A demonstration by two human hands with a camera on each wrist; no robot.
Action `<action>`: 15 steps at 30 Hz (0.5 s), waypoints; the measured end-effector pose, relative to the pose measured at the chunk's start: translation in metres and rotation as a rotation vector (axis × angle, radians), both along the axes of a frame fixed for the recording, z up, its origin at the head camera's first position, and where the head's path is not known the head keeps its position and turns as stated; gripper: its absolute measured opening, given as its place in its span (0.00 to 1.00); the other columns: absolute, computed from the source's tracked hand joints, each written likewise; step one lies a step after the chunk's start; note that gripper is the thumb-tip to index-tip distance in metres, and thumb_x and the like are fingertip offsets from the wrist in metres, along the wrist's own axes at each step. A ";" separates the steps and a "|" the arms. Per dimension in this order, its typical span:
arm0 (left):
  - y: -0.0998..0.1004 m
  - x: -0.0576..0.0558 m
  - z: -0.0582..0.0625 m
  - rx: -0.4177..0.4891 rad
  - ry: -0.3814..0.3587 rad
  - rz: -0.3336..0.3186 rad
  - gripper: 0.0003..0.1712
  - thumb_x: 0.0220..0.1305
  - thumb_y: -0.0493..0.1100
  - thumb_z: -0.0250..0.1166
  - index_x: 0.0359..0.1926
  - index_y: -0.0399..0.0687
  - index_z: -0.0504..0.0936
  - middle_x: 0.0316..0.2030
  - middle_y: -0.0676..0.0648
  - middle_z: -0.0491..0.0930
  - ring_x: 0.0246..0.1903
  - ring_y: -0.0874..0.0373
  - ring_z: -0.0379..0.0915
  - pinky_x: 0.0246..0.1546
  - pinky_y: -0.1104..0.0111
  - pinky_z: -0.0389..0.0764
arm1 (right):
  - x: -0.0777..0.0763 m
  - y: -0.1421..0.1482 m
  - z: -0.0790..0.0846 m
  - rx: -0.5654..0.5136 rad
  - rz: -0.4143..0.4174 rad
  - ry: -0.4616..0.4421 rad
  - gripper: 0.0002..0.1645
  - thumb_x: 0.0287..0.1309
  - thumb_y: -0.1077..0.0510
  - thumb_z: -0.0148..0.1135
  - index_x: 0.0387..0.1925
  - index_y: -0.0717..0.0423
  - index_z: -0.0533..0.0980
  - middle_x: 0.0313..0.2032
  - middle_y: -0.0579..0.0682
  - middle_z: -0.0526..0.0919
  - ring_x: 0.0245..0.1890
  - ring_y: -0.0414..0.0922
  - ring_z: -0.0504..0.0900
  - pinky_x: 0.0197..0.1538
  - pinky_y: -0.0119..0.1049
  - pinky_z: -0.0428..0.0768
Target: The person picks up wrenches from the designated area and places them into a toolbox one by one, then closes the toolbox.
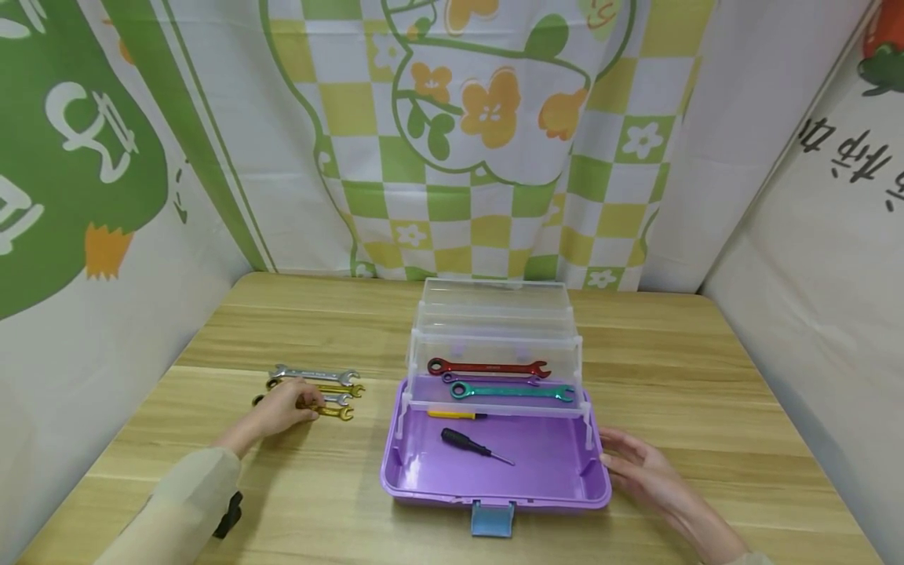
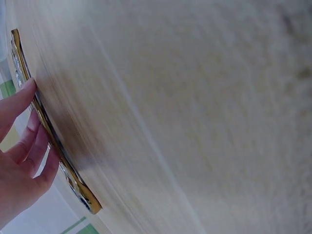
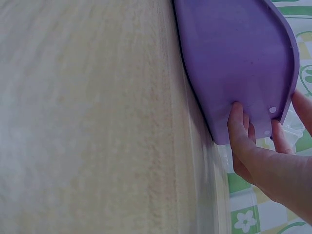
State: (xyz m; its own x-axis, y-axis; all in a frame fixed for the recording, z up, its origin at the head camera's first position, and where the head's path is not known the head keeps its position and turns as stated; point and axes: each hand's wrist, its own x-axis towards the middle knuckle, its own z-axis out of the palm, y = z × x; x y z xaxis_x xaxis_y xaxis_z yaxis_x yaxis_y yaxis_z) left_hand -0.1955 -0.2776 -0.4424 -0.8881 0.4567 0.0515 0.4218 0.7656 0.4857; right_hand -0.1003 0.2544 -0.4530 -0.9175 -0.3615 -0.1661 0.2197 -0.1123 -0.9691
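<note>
On the left of the table, my left hand (image 1: 288,406) pinches the nearest gold wrench (image 1: 339,412), its thumb in front and fingertips behind in the left wrist view. Part of that wrench is hidden under the hand. Just behind it lie a small silver wrench (image 1: 339,399), a longer gold wrench (image 1: 346,389) and a large silver wrench (image 1: 318,375). My right hand (image 1: 646,467) rests against the right side of an open purple toolbox (image 1: 494,496). In the right wrist view, its extended fingers touch the toolbox's side wall (image 3: 234,63), with the thumb at the rim.
A raised clear tray (image 1: 494,345) holds a red wrench (image 1: 487,367), a small purple wrench (image 1: 494,380) and a green wrench (image 1: 512,391). A black screwdriver (image 1: 466,442) and a yellow-handled tool (image 1: 452,414) lie in the toolbox. Its blue latch (image 1: 492,519) hangs at the front.
</note>
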 end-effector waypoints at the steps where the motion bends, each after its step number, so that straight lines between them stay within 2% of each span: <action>1: 0.000 0.000 0.000 0.008 -0.009 -0.002 0.07 0.46 0.30 0.66 0.28 0.42 0.78 0.24 0.51 0.71 0.26 0.59 0.64 0.25 0.70 0.66 | 0.000 0.000 0.000 0.008 -0.004 -0.005 0.20 0.56 0.65 0.54 0.50 0.47 0.68 0.47 0.38 0.73 0.46 0.36 0.75 0.50 0.34 0.72; 8: 0.000 -0.003 0.000 0.059 -0.067 0.010 0.07 0.45 0.28 0.65 0.26 0.40 0.77 0.24 0.50 0.75 0.25 0.64 0.67 0.25 0.72 0.70 | 0.001 0.000 0.000 -0.002 0.000 -0.004 0.21 0.56 0.64 0.54 0.52 0.50 0.67 0.47 0.39 0.73 0.46 0.37 0.74 0.51 0.35 0.72; 15: -0.002 -0.005 -0.002 0.080 -0.050 0.023 0.09 0.40 0.28 0.68 0.22 0.41 0.76 0.22 0.51 0.76 0.24 0.67 0.68 0.25 0.73 0.72 | 0.000 -0.001 0.001 -0.011 0.004 -0.005 0.19 0.56 0.65 0.54 0.46 0.41 0.69 0.45 0.37 0.74 0.46 0.36 0.75 0.50 0.34 0.73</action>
